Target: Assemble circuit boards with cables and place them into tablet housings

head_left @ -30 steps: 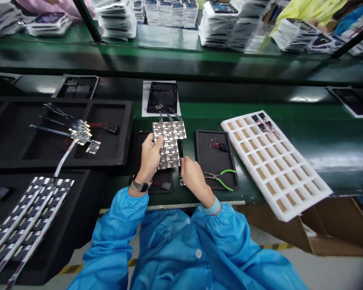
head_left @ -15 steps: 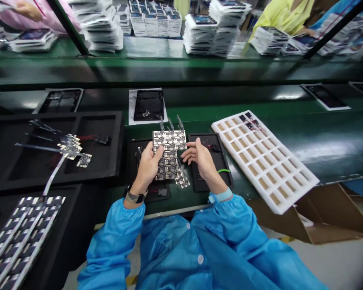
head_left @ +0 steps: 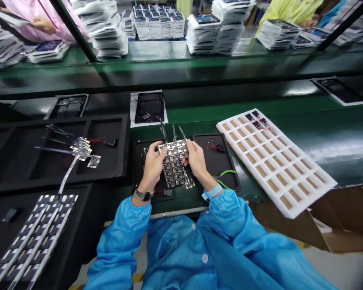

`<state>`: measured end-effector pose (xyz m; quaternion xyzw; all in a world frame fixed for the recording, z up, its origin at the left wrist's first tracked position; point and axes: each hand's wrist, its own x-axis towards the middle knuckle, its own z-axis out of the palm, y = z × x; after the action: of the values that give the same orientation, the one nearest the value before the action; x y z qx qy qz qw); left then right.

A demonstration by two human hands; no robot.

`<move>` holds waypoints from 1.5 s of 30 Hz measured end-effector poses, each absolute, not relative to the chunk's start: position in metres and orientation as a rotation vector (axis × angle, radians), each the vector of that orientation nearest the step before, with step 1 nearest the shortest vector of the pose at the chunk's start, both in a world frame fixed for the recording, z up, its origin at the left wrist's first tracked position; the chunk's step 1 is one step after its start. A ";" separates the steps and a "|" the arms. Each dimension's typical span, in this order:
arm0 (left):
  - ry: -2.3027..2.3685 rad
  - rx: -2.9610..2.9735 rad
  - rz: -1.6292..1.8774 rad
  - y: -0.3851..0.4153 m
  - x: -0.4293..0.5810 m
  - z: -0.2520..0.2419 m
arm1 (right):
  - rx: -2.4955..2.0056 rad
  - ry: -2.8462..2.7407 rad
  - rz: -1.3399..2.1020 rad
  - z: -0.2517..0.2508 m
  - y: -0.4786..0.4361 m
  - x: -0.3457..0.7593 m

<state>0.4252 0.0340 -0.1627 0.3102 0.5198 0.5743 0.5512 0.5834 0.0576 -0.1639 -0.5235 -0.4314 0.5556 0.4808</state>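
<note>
Between my hands is a panel of small circuit boards [head_left: 174,167], tilted, with several thin flat cables sticking up from its far edge. My left hand [head_left: 153,164] grips its left edge, thumb on top. At the upper right corner my right hand [head_left: 197,159] has its thumb and fingers closed on the same panel. Under and beside the hands lie two shallow black trays. In the right tray [head_left: 207,161] are a small black part with red wires [head_left: 220,148] and a green-handled tool [head_left: 228,172], partly hidden by my right wrist.
To the right lies a white foam tray [head_left: 278,161] with several black parts. Left are black foam trays [head_left: 109,177] bearing loose boards [head_left: 86,149] and a strip panel [head_left: 45,229]. A device shell [head_left: 149,108] lies ahead; co-workers and white stacks [head_left: 101,28] stand beyond.
My right hand, open beside the panel before, has closed on its right edge. The panel has tilted and come slightly nearer. The view has shifted a little.
</note>
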 end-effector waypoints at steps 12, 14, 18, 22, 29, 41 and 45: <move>1.163 0.826 1.364 0.032 0.426 -0.157 | -1.192 -1.397 1.132 -0.142 0.061 0.591; 1.154 0.814 1.368 0.032 0.426 -0.159 | -1.175 -1.346 1.226 -0.142 0.061 0.591; 1.138 0.752 1.351 0.033 0.428 -0.165 | -1.162 -1.177 1.351 -0.150 0.061 0.587; 1.102 0.705 1.318 0.035 0.430 -0.167 | -1.156 -1.041 1.474 -0.156 0.062 0.581; 1.175 0.782 1.369 0.034 0.427 -0.164 | -1.244 -1.167 1.291 -0.157 0.058 0.579; 1.343 0.993 1.365 0.022 0.428 -0.157 | -1.514 -1.531 0.736 -0.165 0.039 0.585; 1.449 1.077 1.357 0.023 0.430 -0.159 | -1.641 -1.592 0.649 -0.166 0.040 0.583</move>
<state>0.4302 0.0228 -0.1595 0.4312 0.5800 0.5432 0.4274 0.5826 0.0396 -0.1663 -0.6404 -0.6216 0.2534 0.3732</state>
